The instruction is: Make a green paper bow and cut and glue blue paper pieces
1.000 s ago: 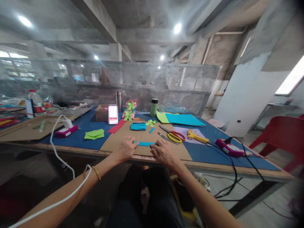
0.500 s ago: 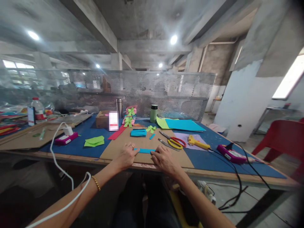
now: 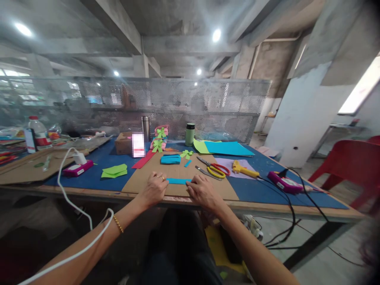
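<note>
A narrow blue paper strip [image 3: 177,181] lies level across the near part of a brown cardboard sheet [image 3: 135,180]. At its left end, my left hand [image 3: 154,189] is closed on the strip, with a ring on one finger. My right hand [image 3: 204,192] pinches the opposite end, its fingers curled; both fingertips are partly hidden. Just beyond the strip are a stack of blue paper pieces [image 3: 170,159], a small blue scrap [image 3: 187,163] and a green paper flower [image 3: 187,154]. Red-handled scissors [image 3: 222,169] and yellow-handled scissors [image 3: 216,172] lie right of these.
A yellow glue gun [image 3: 245,170] rests at right, its cord running to a purple power strip [image 3: 285,183]. Blue sheets [image 3: 230,148], a green bottle [image 3: 190,135] and a steel flask [image 3: 145,128] stand behind. Green papers [image 3: 114,171] and a white cable [image 3: 61,188] are left.
My left fingers have curled in more at the strip's left end. My right hand keeps its hold. The whole view has shifted slightly, so the table appears a little higher and further left.
</note>
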`<act>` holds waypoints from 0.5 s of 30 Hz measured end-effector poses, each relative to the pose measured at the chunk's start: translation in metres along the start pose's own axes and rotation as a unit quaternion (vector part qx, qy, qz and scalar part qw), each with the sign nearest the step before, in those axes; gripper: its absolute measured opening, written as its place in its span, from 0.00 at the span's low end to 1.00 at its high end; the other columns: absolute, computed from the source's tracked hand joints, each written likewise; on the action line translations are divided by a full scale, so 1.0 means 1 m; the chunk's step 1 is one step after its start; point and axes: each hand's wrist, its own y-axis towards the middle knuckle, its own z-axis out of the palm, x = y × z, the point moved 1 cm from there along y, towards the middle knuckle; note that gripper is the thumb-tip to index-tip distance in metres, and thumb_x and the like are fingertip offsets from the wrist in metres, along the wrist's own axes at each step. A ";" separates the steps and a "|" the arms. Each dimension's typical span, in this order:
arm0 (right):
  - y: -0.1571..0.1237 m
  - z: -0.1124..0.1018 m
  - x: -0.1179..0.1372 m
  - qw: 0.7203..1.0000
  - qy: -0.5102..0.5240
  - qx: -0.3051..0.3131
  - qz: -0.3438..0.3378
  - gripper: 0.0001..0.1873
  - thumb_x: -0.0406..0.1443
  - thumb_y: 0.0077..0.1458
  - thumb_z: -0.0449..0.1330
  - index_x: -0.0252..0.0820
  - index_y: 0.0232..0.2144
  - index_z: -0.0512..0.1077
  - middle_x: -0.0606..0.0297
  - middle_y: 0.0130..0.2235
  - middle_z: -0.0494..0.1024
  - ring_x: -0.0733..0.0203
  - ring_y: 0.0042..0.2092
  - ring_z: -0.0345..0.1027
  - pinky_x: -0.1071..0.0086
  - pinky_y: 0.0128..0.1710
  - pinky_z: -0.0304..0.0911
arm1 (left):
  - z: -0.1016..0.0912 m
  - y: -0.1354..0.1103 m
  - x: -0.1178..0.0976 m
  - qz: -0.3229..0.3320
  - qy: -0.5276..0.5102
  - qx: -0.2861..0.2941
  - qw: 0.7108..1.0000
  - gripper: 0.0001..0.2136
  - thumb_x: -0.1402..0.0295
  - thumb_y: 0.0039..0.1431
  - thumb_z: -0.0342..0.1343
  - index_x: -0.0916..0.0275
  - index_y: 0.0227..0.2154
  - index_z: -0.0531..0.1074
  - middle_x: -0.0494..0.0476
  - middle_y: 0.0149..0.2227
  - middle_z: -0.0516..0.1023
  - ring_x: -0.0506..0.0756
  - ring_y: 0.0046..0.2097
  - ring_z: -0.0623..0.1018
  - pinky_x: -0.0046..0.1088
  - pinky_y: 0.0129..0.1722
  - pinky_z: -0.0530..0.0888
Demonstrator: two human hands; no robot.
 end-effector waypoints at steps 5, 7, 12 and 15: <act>0.000 0.001 0.000 1.000 0.001 -0.009 -0.004 0.14 0.37 0.70 0.51 0.42 0.39 0.77 0.59 0.38 0.71 0.56 0.42 0.63 0.64 0.44 0.54 | -0.008 0.006 -0.016 -0.018 0.026 0.021 0.999 0.13 0.74 0.66 0.47 0.61 0.45 0.77 0.62 0.37 0.75 0.60 0.40 0.72 0.41 0.44 0.61; 0.000 0.002 0.000 1.000 -0.003 -0.013 -0.003 0.14 0.37 0.70 0.51 0.43 0.38 0.77 0.59 0.37 0.71 0.56 0.42 0.63 0.64 0.43 0.54 | -0.012 0.010 -0.024 -0.021 0.047 0.041 0.998 0.16 0.71 0.67 0.48 0.56 0.52 0.75 0.62 0.36 0.75 0.60 0.40 0.72 0.41 0.42 0.61; 0.000 0.001 0.000 1.000 -0.008 -0.013 0.001 0.14 0.37 0.70 0.52 0.43 0.39 0.77 0.60 0.37 0.72 0.57 0.41 0.63 0.64 0.42 0.53 | -0.016 0.018 -0.031 -0.048 0.072 0.084 0.993 0.17 0.72 0.66 0.48 0.53 0.52 0.76 0.64 0.38 0.75 0.60 0.41 0.73 0.37 0.39 0.61; -0.002 -0.001 0.000 1.000 -0.010 -0.003 0.006 0.15 0.37 0.70 0.51 0.43 0.39 0.78 0.60 0.38 0.73 0.57 0.42 0.64 0.64 0.42 0.53 | -0.017 0.019 -0.030 -0.069 0.072 0.102 0.990 0.18 0.75 0.65 0.48 0.53 0.50 0.78 0.65 0.40 0.75 0.60 0.41 0.74 0.37 0.40 0.62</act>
